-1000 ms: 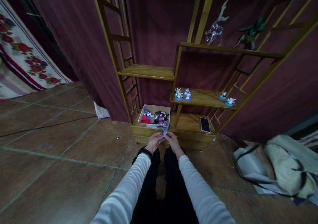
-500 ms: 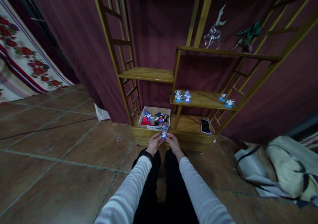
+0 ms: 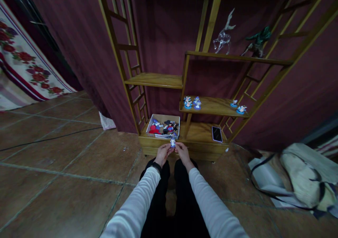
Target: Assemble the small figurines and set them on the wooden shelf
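My left hand [image 3: 162, 152] and my right hand [image 3: 181, 151] meet in front of the wooden shelf unit [image 3: 200, 144], both pinching a small blue and white figurine [image 3: 173, 142] between their fingertips. Just beyond the hands, on the bottom shelf, a white box [image 3: 164, 126] holds several small toys in red, blue and black. On the middle shelf stand three similar figurines [image 3: 192, 102] on blue bases, with two more figurines [image 3: 237, 107] further right.
A black phone [image 3: 217, 133] lies on the bottom shelf, right of the box. A glass deer [image 3: 223, 33] and a dark green ornament [image 3: 256, 41] stand on the upper shelf. A beige bag [image 3: 298, 176] lies on the tiled floor at right. A dark red curtain hangs behind.
The figurine between my fingers has been turned more upright. My hands stay together in front of the shelf, and the view has shifted slightly.
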`<state>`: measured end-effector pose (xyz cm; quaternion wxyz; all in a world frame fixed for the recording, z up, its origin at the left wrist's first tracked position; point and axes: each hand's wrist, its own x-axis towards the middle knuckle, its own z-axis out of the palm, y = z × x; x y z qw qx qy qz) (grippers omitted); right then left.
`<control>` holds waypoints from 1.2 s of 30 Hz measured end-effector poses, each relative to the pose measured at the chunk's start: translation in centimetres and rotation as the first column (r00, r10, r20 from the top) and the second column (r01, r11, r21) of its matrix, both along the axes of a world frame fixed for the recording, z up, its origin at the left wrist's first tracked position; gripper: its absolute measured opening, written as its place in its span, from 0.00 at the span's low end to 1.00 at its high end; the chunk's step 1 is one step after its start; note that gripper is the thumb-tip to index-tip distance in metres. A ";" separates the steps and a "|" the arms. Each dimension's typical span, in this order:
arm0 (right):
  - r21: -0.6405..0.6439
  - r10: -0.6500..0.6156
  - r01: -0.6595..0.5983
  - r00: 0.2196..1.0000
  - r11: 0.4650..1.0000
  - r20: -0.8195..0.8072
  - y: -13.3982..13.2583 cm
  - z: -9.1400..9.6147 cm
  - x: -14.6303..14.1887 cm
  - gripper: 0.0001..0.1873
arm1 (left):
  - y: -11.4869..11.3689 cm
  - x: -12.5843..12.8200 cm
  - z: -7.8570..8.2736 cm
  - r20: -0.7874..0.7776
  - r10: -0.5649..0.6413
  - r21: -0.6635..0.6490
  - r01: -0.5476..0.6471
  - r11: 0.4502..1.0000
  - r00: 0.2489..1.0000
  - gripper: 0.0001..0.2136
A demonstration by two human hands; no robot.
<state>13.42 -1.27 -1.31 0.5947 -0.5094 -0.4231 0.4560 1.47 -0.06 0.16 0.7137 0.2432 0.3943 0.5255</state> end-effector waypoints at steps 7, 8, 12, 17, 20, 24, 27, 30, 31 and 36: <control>0.021 -0.013 0.011 0.998 1.000 0.068 -0.2 -0.3 -0.1 0.15 | 0.0 0.2 -0.2 -0.027 -0.045 0.070 0.047 0.996 0.999 0.09; 0.020 -0.013 0.012 0.997 1.000 0.075 -0.2 -0.3 0.0 0.15 | 0.1 0.3 -0.3 -0.030 -0.055 0.081 0.057 0.995 0.998 0.10; 0.023 -0.029 0.027 0.994 0.999 0.107 -0.1 -0.7 0.0 0.15 | 0.2 0.5 -0.9 -0.059 -0.062 0.111 0.068 0.992 0.996 0.15; 0.035 -0.052 0.047 0.985 0.998 0.164 0.1 -1.0 -0.1 0.14 | 0.3 0.7 -1.4 -0.077 -0.002 0.130 0.012 0.991 0.997 0.15; 0.048 -0.047 0.038 0.980 0.998 0.192 0.0 -1.0 -0.1 0.14 | 0.3 0.7 -1.4 -0.080 -0.010 0.133 0.020 0.991 0.997 0.16; 0.083 -0.048 0.026 0.960 0.996 0.275 -0.3 -0.8 0.0 0.14 | 0.3 0.5 -1.2 -0.081 -0.026 0.136 0.037 0.990 0.996 0.16; 0.109 -0.058 0.018 0.925 0.994 0.377 -0.7 -0.3 0.1 0.13 | 0.2 0.4 -1.2 -0.107 -0.028 0.143 0.043 0.989 0.994 0.15; 0.131 -0.078 0.021 0.890 0.991 0.448 -1.1 0.3 0.1 0.12 | 0.1 0.4 -1.2 -0.127 -0.026 0.148 0.045 0.988 0.992 0.15; 0.134 -0.083 0.023 0.883 0.991 0.463 -1.2 0.4 0.0 0.12 | 0.2 0.4 -1.2 -0.134 -0.027 0.150 0.048 0.988 0.991 0.15; 0.122 -0.073 0.018 0.881 0.992 0.467 -1.2 0.5 0.0 0.13 | 0.3 0.4 -1.0 -0.179 -0.024 0.168 0.054 0.984 0.984 0.15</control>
